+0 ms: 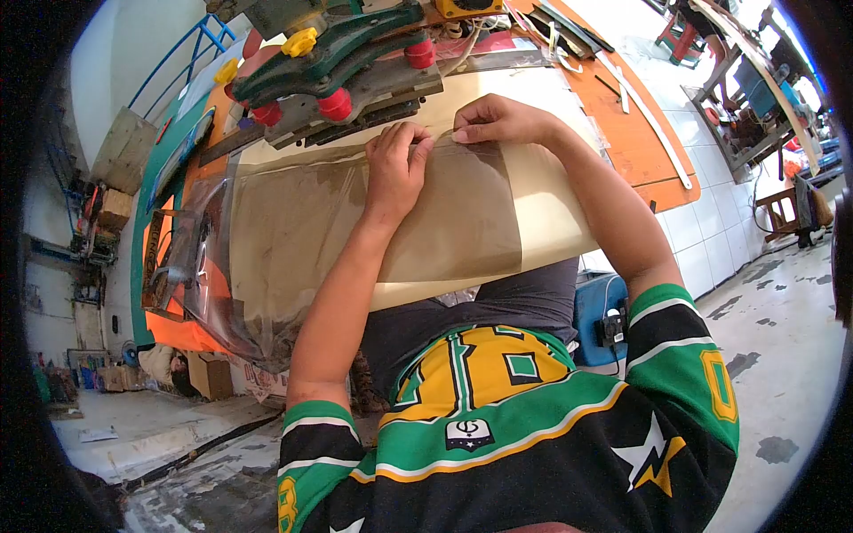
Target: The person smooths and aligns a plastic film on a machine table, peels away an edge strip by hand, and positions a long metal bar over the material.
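A thin, see-through plastic sheet (pixel 453 213) with a smoky tint lies over a cream-coloured sheet (pixel 555 209) in front of me. My right hand (pixel 499 121) pinches the plastic's far edge between thumb and fingertips. Close by on the left, my left hand (pixel 396 169) rests over the same edge with fingers curled and thumb against them; the fingertips are partly hidden. Just beyond both hands stands a dark green press-like machine (pixel 329 67) with red knobs and a metal bar low over the sheets.
More clear plastic (pixel 209 258) bunches over the table's left side, above an orange sheet (pixel 182 330). On the orange tabletop (pixel 622 147) to the right lies a long white strip (pixel 657 133). A blue container (pixel 600 315) stands beside my legs. Further right is a workbench (pixel 746 84).
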### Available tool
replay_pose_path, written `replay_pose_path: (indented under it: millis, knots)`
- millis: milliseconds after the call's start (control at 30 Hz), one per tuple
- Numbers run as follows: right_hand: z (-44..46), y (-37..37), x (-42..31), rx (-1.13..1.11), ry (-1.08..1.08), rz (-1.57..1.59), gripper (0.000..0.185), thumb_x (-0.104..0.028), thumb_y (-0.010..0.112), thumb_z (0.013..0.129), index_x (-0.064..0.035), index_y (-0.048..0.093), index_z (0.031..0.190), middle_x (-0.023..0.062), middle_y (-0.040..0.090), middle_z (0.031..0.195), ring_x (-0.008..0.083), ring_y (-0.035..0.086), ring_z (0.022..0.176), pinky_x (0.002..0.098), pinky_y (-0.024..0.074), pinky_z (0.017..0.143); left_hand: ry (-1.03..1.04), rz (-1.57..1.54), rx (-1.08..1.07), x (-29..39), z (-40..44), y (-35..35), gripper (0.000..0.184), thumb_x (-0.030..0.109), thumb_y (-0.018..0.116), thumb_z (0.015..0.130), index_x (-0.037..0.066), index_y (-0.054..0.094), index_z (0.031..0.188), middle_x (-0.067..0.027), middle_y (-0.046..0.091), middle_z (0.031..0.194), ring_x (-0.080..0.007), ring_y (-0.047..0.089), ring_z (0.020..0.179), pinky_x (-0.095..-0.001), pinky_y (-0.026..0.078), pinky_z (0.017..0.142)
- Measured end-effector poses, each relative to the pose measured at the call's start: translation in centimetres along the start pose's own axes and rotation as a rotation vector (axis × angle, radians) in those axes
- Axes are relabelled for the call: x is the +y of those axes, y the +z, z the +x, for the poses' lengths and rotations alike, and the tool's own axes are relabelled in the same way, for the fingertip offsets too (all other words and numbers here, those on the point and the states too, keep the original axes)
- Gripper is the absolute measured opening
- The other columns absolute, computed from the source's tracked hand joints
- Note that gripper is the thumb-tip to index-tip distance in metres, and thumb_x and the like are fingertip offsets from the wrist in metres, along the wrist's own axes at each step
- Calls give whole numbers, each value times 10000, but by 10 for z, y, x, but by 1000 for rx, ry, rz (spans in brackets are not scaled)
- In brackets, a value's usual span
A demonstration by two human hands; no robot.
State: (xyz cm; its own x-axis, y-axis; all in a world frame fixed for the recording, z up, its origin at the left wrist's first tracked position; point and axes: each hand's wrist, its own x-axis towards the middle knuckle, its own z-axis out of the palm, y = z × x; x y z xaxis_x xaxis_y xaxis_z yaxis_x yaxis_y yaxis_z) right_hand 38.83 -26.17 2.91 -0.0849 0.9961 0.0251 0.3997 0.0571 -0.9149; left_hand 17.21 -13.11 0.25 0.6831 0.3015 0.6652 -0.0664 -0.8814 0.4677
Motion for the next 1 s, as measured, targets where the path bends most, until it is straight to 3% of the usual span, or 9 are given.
replay_pose_path:
  millis: [167, 300, 367, 567, 867, 1000]
  knots:
    - [-4, 1, -8, -58, 83, 8, 243, -252, 713, 1000, -14, 697, 950, -50, 622, 776, 44, 518, 742, 255, 438, 672, 24, 34, -2, 1, 0, 0, 108, 171, 666, 965, 76, 632, 1006, -71, 680, 963, -299, 640, 958, -428, 396, 905]
    - [-2, 3, -5, -47, 20, -11, 215, -227, 734, 984, -14, 705, 968, -45, 638, 773, 41, 536, 725, 250, 449, 650, 44, 60, -1, 3, 0, 0, 98, 167, 667, 963, 81, 635, 999, -65, 670, 957, -295, 635, 966, -424, 392, 905]
    - [-2, 4, -5, -32, 60, -33, 191, -201, 737, 953, -12, 709, 949, 0, 679, 781, 90, 608, 720, 295, 502, 670, 32, 73, -21, 5, 0, -2, 118, 176, 664, 969, 69, 637, 1011, -84, 677, 988, -316, 636, 993, -434, 411, 920]
    - [0, 7, -9, 12, -68, -230, 248, -247, 750, 925, -8, 706, 976, 77, 701, 817, 155, 625, 793, 342, 505, 749, 19, 93, -57, 4, 0, -2, 140, 185, 669, 969, 58, 640, 1021, -92, 682, 1020, -329, 635, 1027, -442, 424, 936]
    - [5, 10, -2, 37, -59, -375, 226, -230, 723, 884, -16, 664, 925, 111, 682, 793, 207, 634, 757, 378, 508, 723, 15, 108, -65, 2, 0, 1, 150, 192, 681, 962, 62, 643, 1028, -83, 676, 1021, -325, 630, 1038, -448, 427, 924]
    - [6, 15, 1, 99, -167, -382, 217, -198, 726, 862, -17, 606, 869, 71, 583, 699, 171, 517, 667, 355, 448, 637, 42, 118, -15, 5, 0, 1, 166, 180, 698, 946, 69, 640, 1055, -93, 668, 1059, -336, 622, 1059, -459, 442, 937]
